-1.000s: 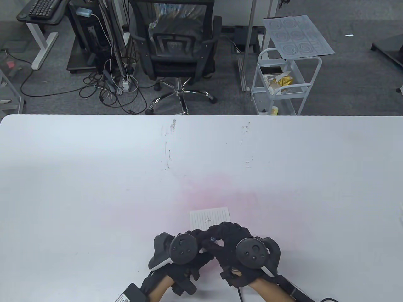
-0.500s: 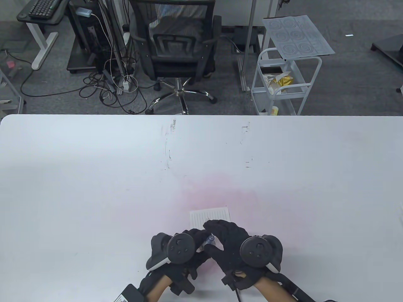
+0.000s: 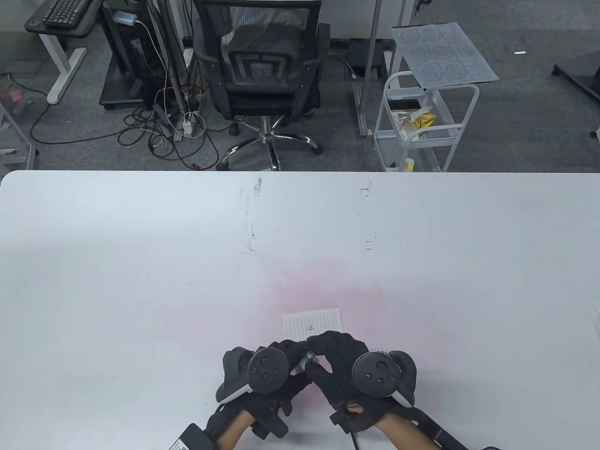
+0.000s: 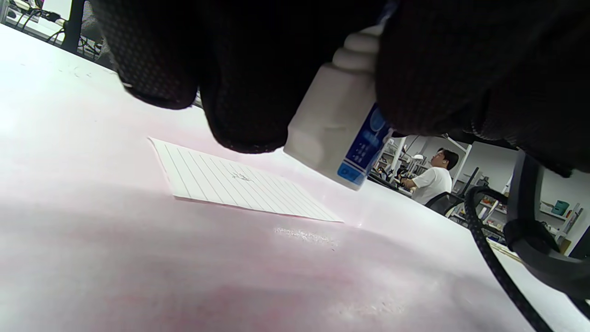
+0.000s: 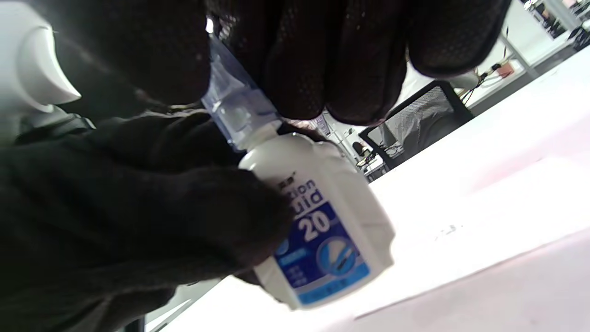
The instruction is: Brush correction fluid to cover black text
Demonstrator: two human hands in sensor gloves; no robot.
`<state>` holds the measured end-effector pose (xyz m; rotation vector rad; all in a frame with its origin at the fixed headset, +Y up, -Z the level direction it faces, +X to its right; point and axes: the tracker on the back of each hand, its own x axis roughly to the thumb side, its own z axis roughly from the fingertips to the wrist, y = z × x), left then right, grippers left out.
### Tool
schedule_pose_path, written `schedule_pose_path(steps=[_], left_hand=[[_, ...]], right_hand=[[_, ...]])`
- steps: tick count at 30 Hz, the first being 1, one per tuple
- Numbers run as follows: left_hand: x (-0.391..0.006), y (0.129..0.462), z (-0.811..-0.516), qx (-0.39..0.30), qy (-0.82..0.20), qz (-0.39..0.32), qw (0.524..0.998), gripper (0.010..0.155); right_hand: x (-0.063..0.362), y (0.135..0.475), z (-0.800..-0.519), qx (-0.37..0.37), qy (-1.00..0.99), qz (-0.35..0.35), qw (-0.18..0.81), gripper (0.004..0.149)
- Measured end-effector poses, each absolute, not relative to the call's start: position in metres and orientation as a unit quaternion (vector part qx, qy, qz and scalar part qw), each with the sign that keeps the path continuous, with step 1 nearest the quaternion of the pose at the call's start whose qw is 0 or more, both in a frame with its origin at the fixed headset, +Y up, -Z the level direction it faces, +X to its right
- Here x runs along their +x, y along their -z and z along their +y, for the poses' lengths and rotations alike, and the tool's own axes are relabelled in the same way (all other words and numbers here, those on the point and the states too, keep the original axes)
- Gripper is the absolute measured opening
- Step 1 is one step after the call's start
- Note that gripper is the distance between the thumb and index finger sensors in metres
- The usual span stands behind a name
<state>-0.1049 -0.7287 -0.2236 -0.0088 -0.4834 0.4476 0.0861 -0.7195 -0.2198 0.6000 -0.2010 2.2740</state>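
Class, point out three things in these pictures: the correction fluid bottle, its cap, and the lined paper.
correction fluid bottle [image 5: 322, 221], right wrist view, on its blue label.
cap [image 5: 233, 110], right wrist view, on the translucent blue cap's side, below the fingers.
lined paper [image 4: 221, 182], left wrist view, on the sheet's ruled middle, near the black text.

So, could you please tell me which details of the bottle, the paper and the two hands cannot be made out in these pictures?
- Black text on the lined paper: too small in the table view, too faint in the left wrist view to read.
- Correction fluid bottle: its cap is partly covered by the right hand, so whether it is loosened cannot be told.
- Brush: hidden.
- Left hand grip: mostly hidden by its tracker.
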Motion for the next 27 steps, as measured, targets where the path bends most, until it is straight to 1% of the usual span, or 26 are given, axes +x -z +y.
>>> schedule_pose_path(steps=[1,3,6,8,10,14,20,27], left_hand=[[-0.1053,0.2236,-0.7285,-0.003,-0.22,-0.237,0.946,0.061],[-0.1055,0.2235,-0.7284,-0.003,-0.22,-0.237,0.946,0.061],[-0.1042,0.2231,-0.7286,-0.003,-0.217,-0.24,0.946,0.061],[-0.103,0.2228,-0.7288,-0.003,-0.214,-0.242,0.947,0.061],[-0.102,0.2225,-0.7293,-0.006,-0.21,-0.244,0.947,0.061],[-0.1022,0.2225,-0.7293,-0.006,-0.206,-0.242,0.948,0.06],[-0.1022,0.2225,-0.7295,-0.01,-0.209,-0.244,0.947,0.061],[-0.1026,0.2229,-0.7285,-0.016,-0.214,-0.25,0.944,0.061]], right_hand=[[0.0871,0.2203,-0.72,0.232,-0.89,-0.075,0.384,0.051],[0.0891,0.2208,-0.721,0.221,-0.898,-0.071,0.374,0.06],[0.0906,0.2201,-0.7218,0.194,-0.911,-0.101,0.351,0.064],[0.0889,0.219,-0.7219,0.185,-0.919,-0.11,0.329,0.062],[0.0864,0.2179,-0.7217,0.183,-0.921,-0.121,0.321,0.057],[0.0838,0.2181,-0.7222,0.205,-0.914,-0.103,0.334,0.053],[0.0853,0.2198,-0.7211,0.235,-0.9,-0.078,0.358,0.051],[0.0857,0.2181,-0.7175,0.254,-0.894,-0.071,0.364,0.049]])
